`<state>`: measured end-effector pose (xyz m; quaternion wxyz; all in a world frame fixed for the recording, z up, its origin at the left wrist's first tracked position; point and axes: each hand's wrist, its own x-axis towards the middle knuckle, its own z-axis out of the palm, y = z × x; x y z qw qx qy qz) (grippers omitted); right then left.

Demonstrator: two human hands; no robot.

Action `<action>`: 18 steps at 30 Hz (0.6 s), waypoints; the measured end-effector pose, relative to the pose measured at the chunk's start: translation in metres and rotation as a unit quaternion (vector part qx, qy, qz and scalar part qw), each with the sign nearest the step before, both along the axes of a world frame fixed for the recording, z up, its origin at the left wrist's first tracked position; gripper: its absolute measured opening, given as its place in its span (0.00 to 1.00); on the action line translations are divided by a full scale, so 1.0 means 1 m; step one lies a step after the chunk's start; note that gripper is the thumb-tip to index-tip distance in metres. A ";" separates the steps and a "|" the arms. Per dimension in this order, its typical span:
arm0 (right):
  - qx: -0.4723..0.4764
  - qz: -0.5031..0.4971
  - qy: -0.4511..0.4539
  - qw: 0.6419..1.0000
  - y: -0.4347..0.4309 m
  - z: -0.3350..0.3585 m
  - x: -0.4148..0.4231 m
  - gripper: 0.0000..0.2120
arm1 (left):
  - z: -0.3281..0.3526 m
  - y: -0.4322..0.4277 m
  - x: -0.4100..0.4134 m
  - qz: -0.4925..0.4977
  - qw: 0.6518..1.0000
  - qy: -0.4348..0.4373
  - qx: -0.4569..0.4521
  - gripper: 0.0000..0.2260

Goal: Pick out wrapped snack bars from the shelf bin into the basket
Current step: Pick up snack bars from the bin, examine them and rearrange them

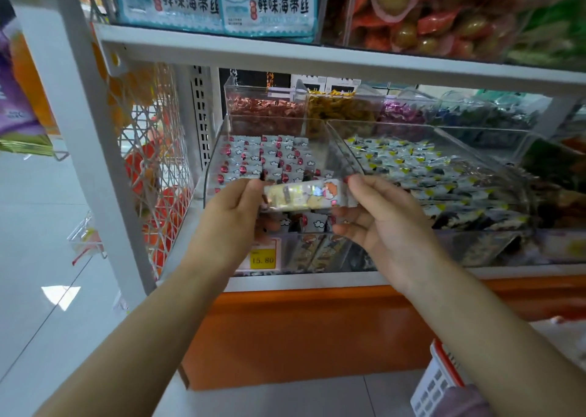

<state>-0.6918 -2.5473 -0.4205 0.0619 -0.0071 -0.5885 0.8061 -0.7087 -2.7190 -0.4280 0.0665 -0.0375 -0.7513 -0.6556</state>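
Clear plastic shelf bin (211,163) sits just behind the wrapped snack bar (304,196), pinched at either end by the left hand (234,209) and right hand (377,215), the basket (439,381) down low at the right.

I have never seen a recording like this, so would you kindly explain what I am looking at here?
There is no machine: one camera worn on a person's head looks down at their two bare hands. The left hand and right hand each pinch one end of a wrapped snack bar, held level in front of a clear shelf bin of small wrapped packets. A yellow price tag sits below, and a white basket with a red rim shows at the lower right.
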 end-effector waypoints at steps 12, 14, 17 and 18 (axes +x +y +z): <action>-0.131 0.040 -0.008 0.991 0.004 -0.003 -0.003 0.15 | 0.006 -0.002 0.003 -0.087 0.969 -0.090 0.213 0.15; -0.155 0.034 -0.007 0.987 0.006 -0.004 -0.005 0.15 | 0.007 -0.001 0.003 -0.105 0.957 -0.104 0.250 0.12; -0.184 0.027 -0.004 0.983 0.007 -0.004 -0.007 0.15 | 0.008 -0.002 0.001 -0.145 0.940 -0.126 0.282 0.13; -0.187 0.025 -0.004 0.982 0.008 -0.004 -0.007 0.14 | 0.008 -0.003 0.001 -0.153 0.940 -0.129 0.276 0.16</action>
